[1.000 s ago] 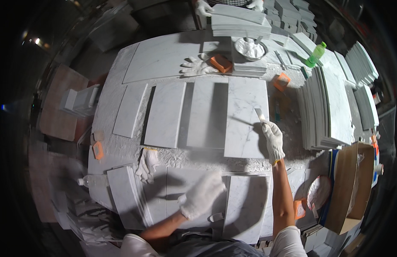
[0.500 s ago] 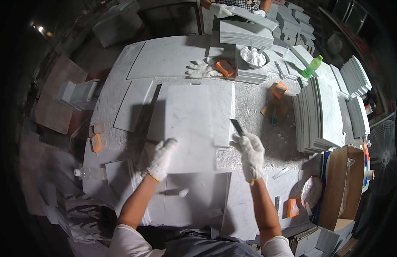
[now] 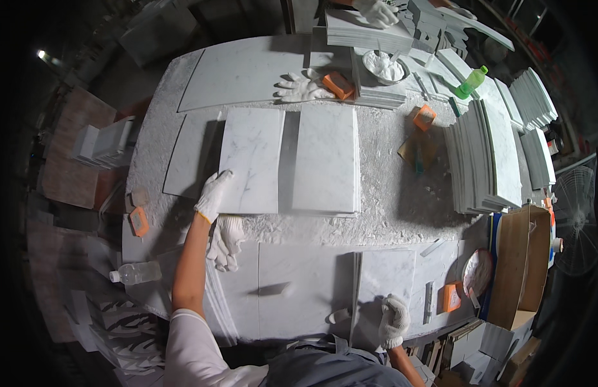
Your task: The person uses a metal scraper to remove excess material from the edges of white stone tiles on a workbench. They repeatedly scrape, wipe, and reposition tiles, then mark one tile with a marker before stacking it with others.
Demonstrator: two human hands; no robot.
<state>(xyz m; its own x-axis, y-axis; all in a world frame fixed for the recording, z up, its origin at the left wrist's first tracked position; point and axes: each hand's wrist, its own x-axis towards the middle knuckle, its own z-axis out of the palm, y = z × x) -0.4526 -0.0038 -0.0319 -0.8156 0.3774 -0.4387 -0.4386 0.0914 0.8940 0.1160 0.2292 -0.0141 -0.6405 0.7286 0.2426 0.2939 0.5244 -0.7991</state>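
Note:
My left hand, in a white knit glove, grips the lower left edge of a white marble tile, its fingertips partly hidden. Beside that tile, across a narrow gap, lies a stack of similar tiles. Close to my body, my gloved right hand is closed over the right side of another tile stack. What its curled fingers hold, if anything, is hidden. A crumpled white glove lies just below my left hand.
Dusty worktable. At right stand upright tiles, a cardboard box and an orange block. A plastic bottle lies at left. Farther off are a bowl of white paste, a green bottle and a co-worker's gloved hand.
The tile in my left hand has moved left, off the neighbouring stack. My right hand has come back toward my body; its dark flat blade no longer shows. The co-worker's slab has shifted right.

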